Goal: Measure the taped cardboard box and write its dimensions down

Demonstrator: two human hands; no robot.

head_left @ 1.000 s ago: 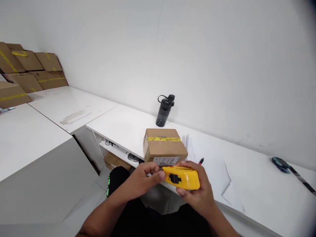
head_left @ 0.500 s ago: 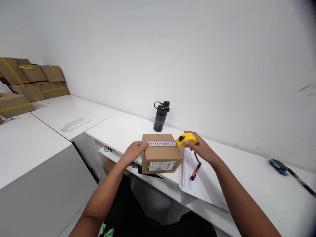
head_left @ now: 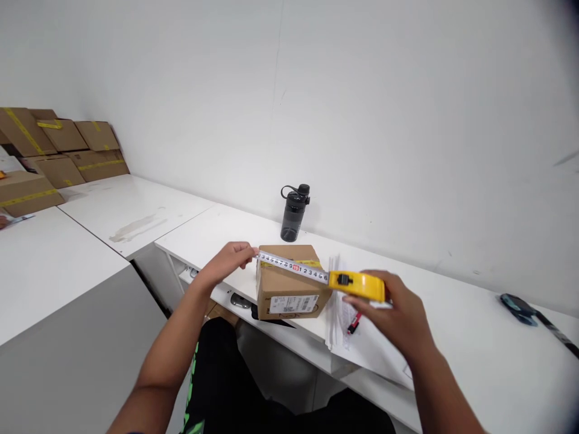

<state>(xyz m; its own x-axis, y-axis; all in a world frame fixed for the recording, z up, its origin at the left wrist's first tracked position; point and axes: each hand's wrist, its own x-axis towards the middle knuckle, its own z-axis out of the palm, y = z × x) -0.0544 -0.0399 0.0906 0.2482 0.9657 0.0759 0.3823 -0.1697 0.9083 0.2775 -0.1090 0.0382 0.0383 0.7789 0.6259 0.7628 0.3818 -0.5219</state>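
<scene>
A small cardboard box (head_left: 289, 286) with a white printed label (head_left: 294, 304) and yellow tape on top sits at the desk's front edge. Above it, slanting down to the right, stretches the white blade of a tape measure (head_left: 357, 284) with a yellow case. My left hand (head_left: 233, 260) pinches the blade's free end beside the box's back left corner. My right hand (head_left: 400, 307) is wrapped around the yellow case, to the right of the box and over the papers. Fingers on the far side of the case are partly hidden.
Behind the box a dark water bottle (head_left: 294, 214) stands near the wall. Papers (head_left: 382, 346) and a red and black pen (head_left: 355, 323) lie right of the box. A dark strapped object (head_left: 518, 307) rests far right. Several taped cartons (head_left: 97, 164) are stacked at far left.
Lying flat across the box top before, the blade is now lifted and slanted, with more pulled out. My left hand moved up and left; my right hand moved right and nearer with the case.
</scene>
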